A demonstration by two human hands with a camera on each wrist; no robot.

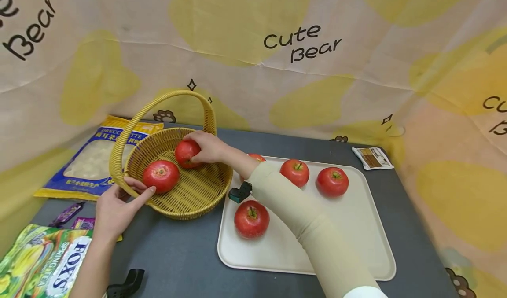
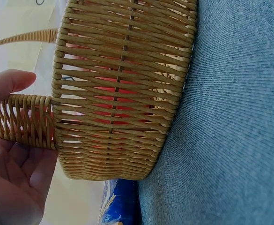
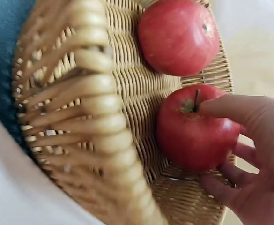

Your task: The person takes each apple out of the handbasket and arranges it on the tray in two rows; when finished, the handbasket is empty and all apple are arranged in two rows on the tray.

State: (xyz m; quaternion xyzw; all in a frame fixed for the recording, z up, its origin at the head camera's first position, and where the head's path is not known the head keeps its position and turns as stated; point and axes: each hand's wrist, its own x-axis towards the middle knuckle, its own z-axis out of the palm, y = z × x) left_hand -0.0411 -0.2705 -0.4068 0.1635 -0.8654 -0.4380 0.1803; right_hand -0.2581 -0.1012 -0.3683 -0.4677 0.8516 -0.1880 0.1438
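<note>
A yellow wicker basket (image 1: 186, 207) with a tall arched handle stands left of centre on the table. My left hand (image 1: 120, 205) grips the base of its handle, thumb near the rim; the left wrist view shows the fingers around the woven handle (image 2: 24, 119). Inside the basket my right hand (image 1: 210, 147) holds a red apple (image 1: 186, 152), its thumb by the stem and its fingers around the far side in the right wrist view. Another red apple (image 1: 161, 176) lies in the basket to the left of it.
Right of the basket is a white tray (image 1: 317, 245) bearing several red apples (image 1: 251, 219), partly covered by my right sleeve. A blue pasta bag (image 1: 87, 161) lies behind left, a green candy bag (image 1: 43, 263) and purple candies (image 1: 66, 214) at front left. A small packet (image 1: 372, 158) sits back right.
</note>
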